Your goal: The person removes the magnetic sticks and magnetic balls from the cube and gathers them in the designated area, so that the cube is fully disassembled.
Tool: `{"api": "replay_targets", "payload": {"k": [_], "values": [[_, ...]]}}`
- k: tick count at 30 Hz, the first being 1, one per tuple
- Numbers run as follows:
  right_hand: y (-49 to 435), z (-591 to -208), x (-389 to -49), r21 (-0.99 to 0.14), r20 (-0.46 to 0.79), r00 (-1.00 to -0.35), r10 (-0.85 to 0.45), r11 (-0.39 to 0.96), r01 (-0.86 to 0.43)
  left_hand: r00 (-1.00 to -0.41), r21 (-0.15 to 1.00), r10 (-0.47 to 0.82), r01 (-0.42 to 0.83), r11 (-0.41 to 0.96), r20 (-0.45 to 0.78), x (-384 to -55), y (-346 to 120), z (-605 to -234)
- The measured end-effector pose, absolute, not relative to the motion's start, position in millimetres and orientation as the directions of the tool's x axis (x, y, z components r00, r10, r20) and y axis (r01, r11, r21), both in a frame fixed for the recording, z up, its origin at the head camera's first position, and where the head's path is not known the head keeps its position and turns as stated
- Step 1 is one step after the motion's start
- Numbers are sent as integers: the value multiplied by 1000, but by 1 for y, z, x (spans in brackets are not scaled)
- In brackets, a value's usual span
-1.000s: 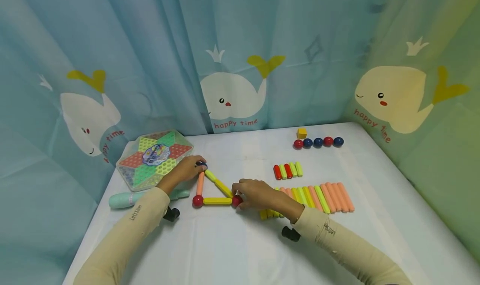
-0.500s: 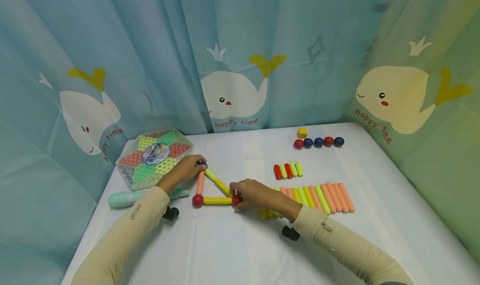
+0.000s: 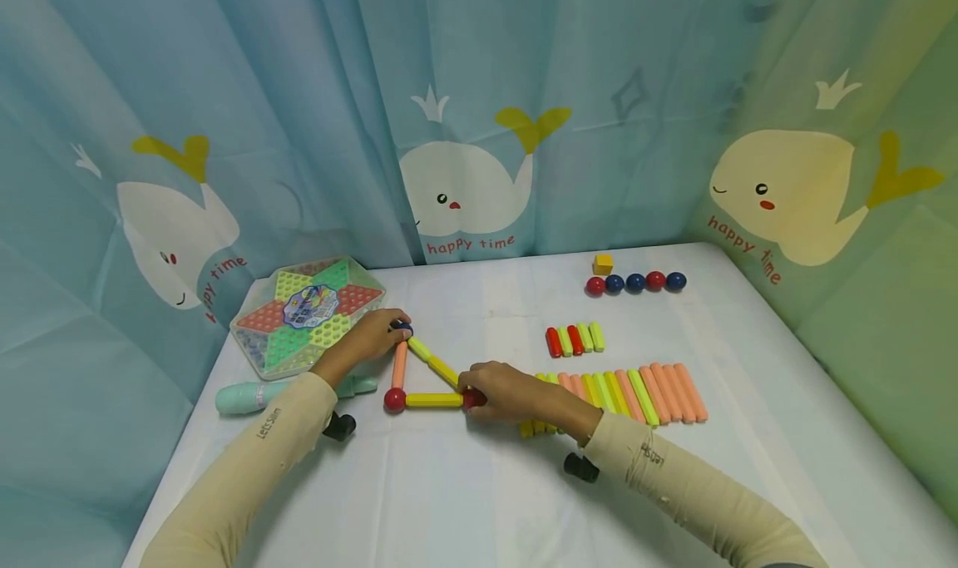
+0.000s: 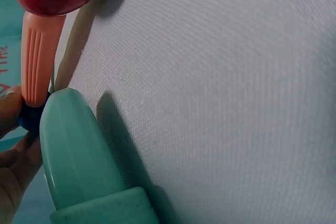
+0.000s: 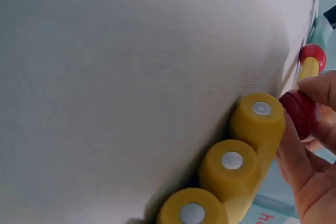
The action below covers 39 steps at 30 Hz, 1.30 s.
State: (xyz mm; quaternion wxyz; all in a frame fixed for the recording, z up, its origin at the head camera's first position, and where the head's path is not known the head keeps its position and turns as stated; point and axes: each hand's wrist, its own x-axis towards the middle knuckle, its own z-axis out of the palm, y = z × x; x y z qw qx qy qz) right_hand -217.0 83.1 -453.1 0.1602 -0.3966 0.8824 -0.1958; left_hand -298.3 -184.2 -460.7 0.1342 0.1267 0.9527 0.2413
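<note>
A triangle of toy rods and balls lies on the white table. Its far corner is a dark blue ball [image 4: 30, 119], pinched by my left hand [image 3: 370, 336]. From there a salmon rod [image 3: 400, 365] runs to a red ball [image 3: 394, 400] at the near left corner. My right hand [image 3: 505, 389] grips another red ball [image 5: 300, 114] at the right corner, mostly covered by the fingers in the head view. Between the two red balls lies a yellow rod [image 3: 434, 400]. The slanted side joins a lime rod [image 3: 419, 349] and a second yellow rod [image 3: 444, 372].
Beside the right forearm lies a row of long rods [image 3: 659, 393]. Short rods [image 3: 575, 341] lie behind it, then a line of balls [image 3: 635, 284] and a yellow cube [image 3: 602, 264]. At left are a hexagonal game box [image 3: 280, 318] and a mint-green tool-shaped object [image 3: 243, 397].
The fingers of my right hand have shifted slightly and now cover more of the red ball. My left hand stays on the dark blue ball, and the triangle keeps its place.
</note>
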Motion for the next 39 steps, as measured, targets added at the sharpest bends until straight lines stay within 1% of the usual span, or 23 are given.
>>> {"api": "replay_targets", "payload": {"k": [11,15,20,24,27,30,35,37,39], "values": [[86,-454,-218,-436,-80,-604,-793,573,-694,-933,492,300,170,854,-199,-301,-183,-460],[87,-454,-218,-438,-78,-605,-792,573,-693,-934,494,302,174,852,-192,-302,-182,-460],[90,-454,-218,-477,-76,-631,-772,584,-657,-934,486,297,168,858,-200,-302,-182,-458],[100,-451,-217,-558,-118,-658,-743,598,-575,-933,484,293,163,860,-208,-301,-182,-457],[116,-445,-218,-623,-130,-680,-722,593,-510,-932,483,298,168,859,-207,-301,-182,-457],[139,-438,-225,-662,-96,-703,-704,573,-483,-932,484,298,167,859,-208,-300,-183,-458],[190,-431,-244,-653,6,-754,-656,569,-500,-931,487,302,170,856,-205,-299,-184,-458],[214,-429,-251,-651,14,-786,-618,591,-477,-929,491,312,182,852,-197,-298,-185,-459],[239,-427,-259,-654,-8,-826,-563,628,-422,-928,497,319,189,847,-191,-297,-185,-459]]}}
